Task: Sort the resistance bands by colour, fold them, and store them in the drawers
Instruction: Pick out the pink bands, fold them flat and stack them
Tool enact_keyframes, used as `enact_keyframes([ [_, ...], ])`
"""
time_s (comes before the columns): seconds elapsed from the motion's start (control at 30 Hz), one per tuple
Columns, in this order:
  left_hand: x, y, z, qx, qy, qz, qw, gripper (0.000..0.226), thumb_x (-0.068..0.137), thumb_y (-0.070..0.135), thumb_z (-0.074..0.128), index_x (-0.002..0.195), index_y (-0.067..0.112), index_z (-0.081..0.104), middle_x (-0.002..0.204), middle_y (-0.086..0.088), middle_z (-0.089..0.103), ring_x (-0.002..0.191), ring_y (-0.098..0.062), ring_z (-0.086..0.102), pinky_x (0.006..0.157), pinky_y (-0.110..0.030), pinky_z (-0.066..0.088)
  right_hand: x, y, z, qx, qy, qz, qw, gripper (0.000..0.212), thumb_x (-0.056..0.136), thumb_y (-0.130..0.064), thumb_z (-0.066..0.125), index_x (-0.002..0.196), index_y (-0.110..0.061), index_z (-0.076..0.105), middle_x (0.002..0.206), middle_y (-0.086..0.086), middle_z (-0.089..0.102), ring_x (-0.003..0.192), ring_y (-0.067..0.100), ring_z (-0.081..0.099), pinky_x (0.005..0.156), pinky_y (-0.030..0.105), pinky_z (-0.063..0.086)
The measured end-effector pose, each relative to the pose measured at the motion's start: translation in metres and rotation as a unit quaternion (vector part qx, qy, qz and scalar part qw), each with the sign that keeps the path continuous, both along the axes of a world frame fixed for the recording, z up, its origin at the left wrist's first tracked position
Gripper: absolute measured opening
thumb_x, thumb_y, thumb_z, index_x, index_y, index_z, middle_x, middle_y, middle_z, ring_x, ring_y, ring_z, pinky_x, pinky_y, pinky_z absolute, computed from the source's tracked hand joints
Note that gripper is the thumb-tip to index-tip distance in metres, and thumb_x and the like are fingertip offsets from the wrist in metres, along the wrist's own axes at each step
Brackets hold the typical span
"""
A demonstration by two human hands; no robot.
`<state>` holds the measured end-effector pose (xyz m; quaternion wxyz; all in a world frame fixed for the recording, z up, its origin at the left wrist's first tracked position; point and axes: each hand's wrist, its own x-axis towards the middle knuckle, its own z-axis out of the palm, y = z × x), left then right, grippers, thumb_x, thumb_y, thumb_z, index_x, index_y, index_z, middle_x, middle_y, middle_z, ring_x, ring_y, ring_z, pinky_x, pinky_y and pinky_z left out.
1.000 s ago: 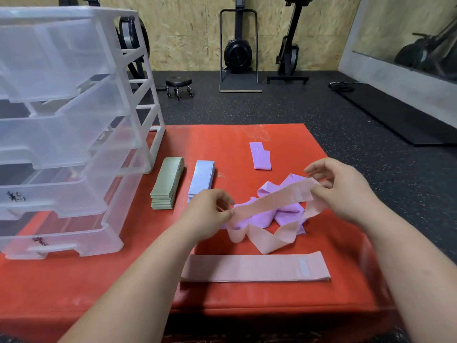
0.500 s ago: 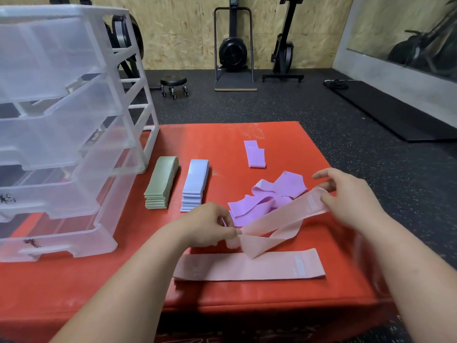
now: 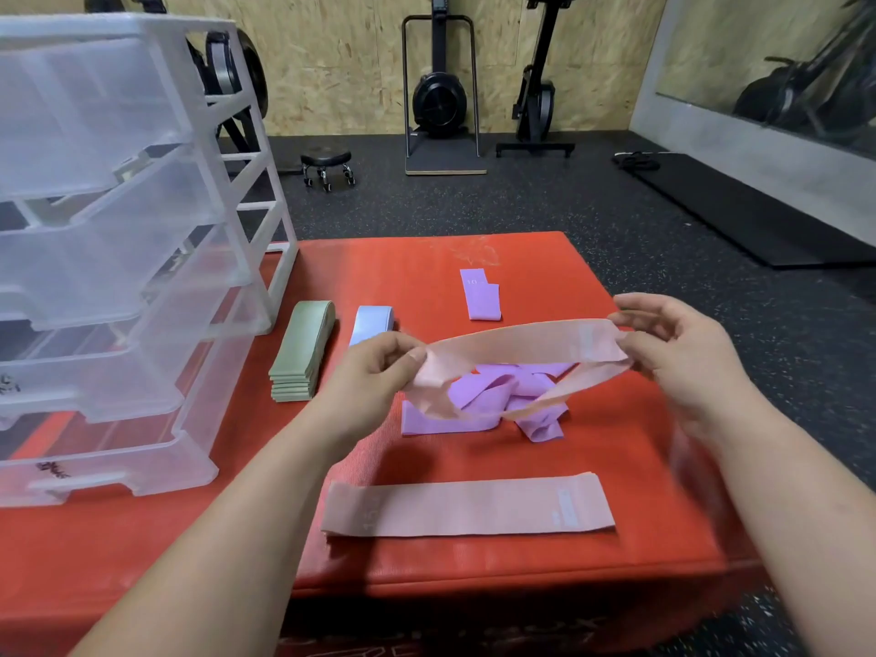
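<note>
Both hands hold one pink band up in the air. Left hand (image 3: 374, 372) pinches one end of the pink band (image 3: 516, 346) with its thumb and curled fingers. Right hand (image 3: 682, 353) pinches the other end with its fingertips. The band is pulled long between them, and its lower side sags down like a loop. Right under the hands lies a messy purple pile (image 3: 493, 400) of bands on the red block (image 3: 189, 538). Closer to the person than the hands, a flat pink band (image 3: 467, 509) lies stretched out. Past the hands sits one folded purple band (image 3: 481, 298). Just beyond the left hand is a blue stack (image 3: 372, 324), and further left a green stack (image 3: 301, 358). Far to the left of the hands stand the clear drawers (image 3: 118, 277), pulled partly out.
</note>
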<state>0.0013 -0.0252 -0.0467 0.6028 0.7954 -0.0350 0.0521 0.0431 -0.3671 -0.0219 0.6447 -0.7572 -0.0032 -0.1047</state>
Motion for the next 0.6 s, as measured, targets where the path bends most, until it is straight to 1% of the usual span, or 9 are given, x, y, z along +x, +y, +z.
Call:
enact_keyframes([
  [0.03, 0.0, 0.001, -0.003, 0.02, 0.0, -0.012, 1.0, 0.017, 0.108, 0.016, 0.06, 0.101, 0.005, 0.072, 0.074, 0.01, 0.067, 0.064, -0.002, 0.056, 0.063, -0.014, 0.045, 0.001, -0.002, -0.004, -0.002, 0.012, -0.003, 1.0, 0.048, 0.088, 0.013, 0.06, 0.117, -0.022, 0.073, 0.109, 0.003, 0.076, 0.092, 0.007, 0.068, 0.065, 0.019, 0.051],
  [0.1, 0.001, 0.004, -0.014, 0.094, 0.016, -0.048, 0.994, 0.014, 0.104, 0.025, 0.069, 0.096, 0.014, 0.073, 0.074, 0.007, 0.069, 0.067, -0.006, 0.057, 0.067, -0.023, 0.047, 0.004, -0.007, -0.016, -0.037, 0.05, -0.005, 0.998, 0.049, 0.085, 0.017, 0.058, 0.114, -0.02, 0.074, 0.108, 0.008, 0.075, 0.092, 0.012, 0.069, 0.068, 0.024, 0.051],
  [0.17, 0.001, 0.008, -0.027, 0.191, 0.044, -0.074, 0.978, 0.016, 0.095, 0.039, 0.076, 0.093, 0.024, 0.073, 0.075, 0.006, 0.069, 0.067, -0.008, 0.056, 0.068, -0.033, 0.048, 0.004, -0.011, -0.033, -0.12, 0.087, 0.001, 0.989, 0.052, 0.081, 0.018, 0.057, 0.105, -0.024, 0.075, 0.105, 0.008, 0.076, 0.094, 0.018, 0.071, 0.07, 0.029, 0.054],
  [0.23, 0.001, 0.009, -0.035, 0.249, 0.063, -0.083, 0.963, 0.015, 0.092, 0.044, 0.077, 0.094, 0.03, 0.072, 0.081, 0.004, 0.069, 0.07, -0.008, 0.056, 0.072, -0.036, 0.051, 0.005, -0.015, -0.047, -0.203, 0.114, 0.002, 0.972, 0.052, 0.078, 0.015, 0.058, 0.099, -0.03, 0.074, 0.101, 0.002, 0.076, 0.094, 0.02, 0.073, 0.073, 0.034, 0.059],
  [0.27, 0.0, 0.01, -0.035, 0.257, 0.065, -0.085, 0.961, 0.013, 0.092, 0.041, 0.079, 0.094, 0.031, 0.071, 0.082, 0.006, 0.069, 0.071, -0.009, 0.058, 0.074, -0.035, 0.052, 0.005, -0.017, -0.051, -0.226, 0.123, 0.002, 0.966, 0.052, 0.078, 0.013, 0.059, 0.098, -0.032, 0.074, 0.099, -0.001, 0.076, 0.093, 0.02, 0.074, 0.076, 0.037, 0.061],
  [0.33, 0.0, 0.012, -0.034, 0.262, 0.064, -0.086, 0.959, 0.012, 0.092, 0.036, 0.08, 0.096, 0.034, 0.069, 0.085, 0.009, 0.07, 0.074, -0.011, 0.062, 0.077, -0.033, 0.054, 0.005, -0.02, -0.055, -0.237, 0.133, -0.001, 0.962, 0.05, 0.079, 0.01, 0.059, 0.098, -0.033, 0.075, 0.099, -0.002, 0.075, 0.091, 0.021, 0.074, 0.082, 0.045, 0.063],
  [0.4, -0.002, 0.012, -0.033, 0.281, 0.067, -0.08, 0.954, 0.012, 0.092, 0.039, 0.08, 0.097, 0.034, 0.069, 0.088, 0.01, 0.071, 0.075, -0.007, 0.063, 0.075, -0.028, 0.053, 0.005, -0.023, -0.057, -0.24, 0.135, 0.0, 0.961, 0.047, 0.079, 0.008, 0.061, 0.099, -0.032, 0.075, 0.099, -0.001, 0.075, 0.09, 0.021, 0.074, 0.083, 0.048, 0.064],
  [0.5, -0.004, 0.007, -0.034, 0.302, 0.063, -0.081, 0.948, 0.019, 0.09, 0.05, 0.079, 0.098, 0.035, 0.07, 0.089, 0.01, 0.072, 0.077, -0.006, 0.064, 0.074, -0.026, 0.052, 0.002, -0.027, -0.06, -0.243, 0.139, 0.015, 0.96, 0.043, 0.079, 0.006, 0.068, 0.1, -0.031, 0.075, 0.096, -0.001, 0.075, 0.084, 0.021, 0.073, 0.084, 0.049, 0.063],
  [0.6, -0.008, -0.002, -0.032, 0.279, 0.072, -0.13, 0.949, 0.025, 0.086, 0.052, 0.083, 0.101, 0.038, 0.068, 0.089, 0.01, 0.073, 0.076, -0.005, 0.064, 0.078, -0.027, 0.055, -0.001, -0.03, -0.059, -0.236, 0.139, 0.012, 0.962, 0.042, 0.078, 0.005, 0.072, 0.1, -0.03, 0.076, 0.094, -0.001, 0.076, 0.078, 0.02, 0.072, 0.081, 0.046, 0.063],
])
